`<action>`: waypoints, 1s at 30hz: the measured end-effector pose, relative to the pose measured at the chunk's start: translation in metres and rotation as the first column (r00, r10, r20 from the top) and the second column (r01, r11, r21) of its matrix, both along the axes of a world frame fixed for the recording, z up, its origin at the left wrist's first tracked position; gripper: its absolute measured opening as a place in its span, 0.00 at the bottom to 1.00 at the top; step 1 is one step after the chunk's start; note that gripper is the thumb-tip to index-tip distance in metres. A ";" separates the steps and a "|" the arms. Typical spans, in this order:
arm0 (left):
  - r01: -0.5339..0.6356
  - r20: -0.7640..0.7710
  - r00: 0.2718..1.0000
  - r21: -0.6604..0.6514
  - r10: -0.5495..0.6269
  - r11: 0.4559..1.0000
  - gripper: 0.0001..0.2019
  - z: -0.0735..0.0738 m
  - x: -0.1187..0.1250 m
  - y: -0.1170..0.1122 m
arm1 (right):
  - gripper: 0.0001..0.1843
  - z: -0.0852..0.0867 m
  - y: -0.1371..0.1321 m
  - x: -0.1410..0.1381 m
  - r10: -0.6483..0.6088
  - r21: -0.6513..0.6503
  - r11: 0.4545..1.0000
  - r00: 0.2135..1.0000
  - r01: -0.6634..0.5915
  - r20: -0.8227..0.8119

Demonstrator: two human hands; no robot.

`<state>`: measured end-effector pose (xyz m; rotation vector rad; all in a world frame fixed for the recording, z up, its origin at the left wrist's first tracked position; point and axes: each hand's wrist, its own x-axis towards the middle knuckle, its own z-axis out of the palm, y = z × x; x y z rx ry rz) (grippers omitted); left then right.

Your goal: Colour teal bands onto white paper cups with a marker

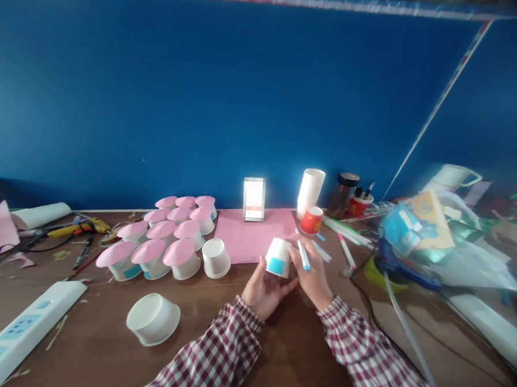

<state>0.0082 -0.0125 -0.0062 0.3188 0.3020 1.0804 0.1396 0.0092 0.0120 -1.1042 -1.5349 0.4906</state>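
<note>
My left hand holds a white paper cup upside down, with a light-blue patch on its side facing me. In my right hand a white marker with a blue end is gripped, and the fingers rest beside the cup's right side. Behind the cup lies a pink paper sheet. To the left, a white paper cup stands near rows of cups topped with pink paper discs. Closer to me sits a wide white paper tub.
At left are a white power strip, a yellow-handled tool and a white roll. A red cup, stacked white cups and a dark-lidded jar stand behind. A blue glue gun and plastic bags crowd the right.
</note>
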 end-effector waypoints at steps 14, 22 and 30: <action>-0.129 0.008 0.991 -0.151 0.131 0.980 0.26 0.009 -0.009 0.008 | 0.13 0.005 -0.019 -0.002 -0.069 0.107 0.992 0.998 0.067 0.013; -0.154 0.073 0.984 -0.111 0.162 0.982 0.27 0.006 -0.011 0.012 | 0.08 0.004 -0.026 -0.010 -0.009 0.104 0.995 0.994 -0.002 0.105; -0.140 0.064 0.987 -0.079 0.145 0.987 0.28 0.005 -0.011 0.011 | 0.08 -0.001 -0.022 -0.009 -0.062 0.129 0.991 0.988 0.044 0.144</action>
